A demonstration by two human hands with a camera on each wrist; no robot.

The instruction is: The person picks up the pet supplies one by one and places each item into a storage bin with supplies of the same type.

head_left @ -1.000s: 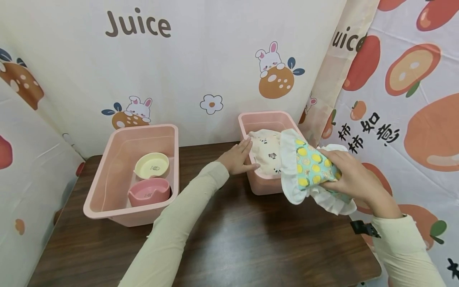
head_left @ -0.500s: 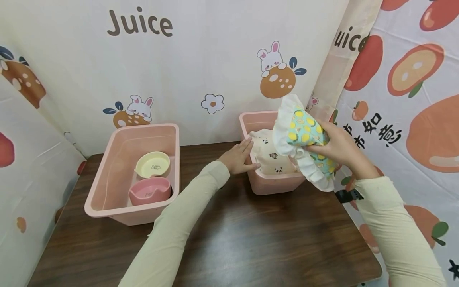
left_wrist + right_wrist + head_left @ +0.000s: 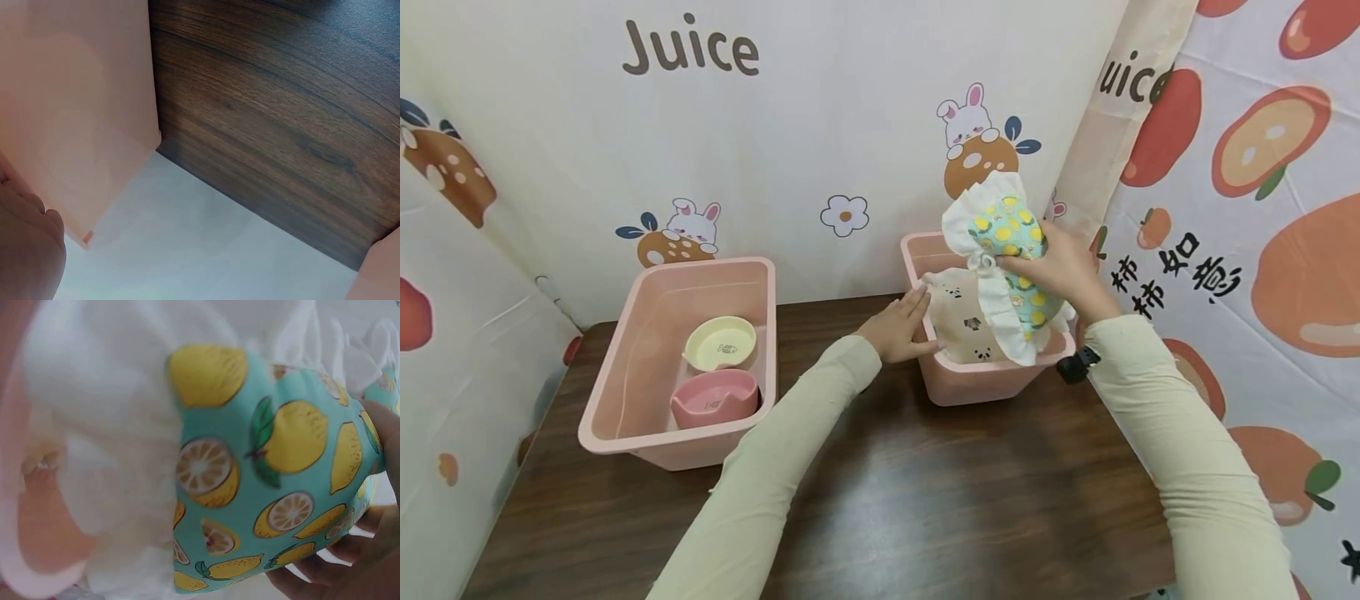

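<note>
My right hand [image 3: 1066, 267] grips a lemon-print cloth piece [image 3: 1028, 292] with wide white ruffled edges, bunched in the middle. It hangs over the right part of the smaller pink bin [image 3: 977, 387], its lower ruffle level with the front rim. The right wrist view shows the teal lemon fabric [image 3: 250, 462] up close, my fingers [image 3: 350, 550] curled around its side. Inside that bin lies a cream cloth [image 3: 958, 321] with panda prints, partly covered from view. My left hand [image 3: 897, 329] rests on the bin's left rim, fingers extended.
To the left stands a larger pink bin [image 3: 617, 333], holding a pale yellow bowl [image 3: 721, 346] and a pink bowl [image 3: 715, 400] with an ear-shaped rim. Both bins stand on a dark wooden table [image 3: 925, 500], near a printed curtain [image 3: 842, 125] behind.
My right hand has carried the lemon-print cloth piece left and upward, from the bin's right side to above the bin. The left hand has stayed on the rim.
</note>
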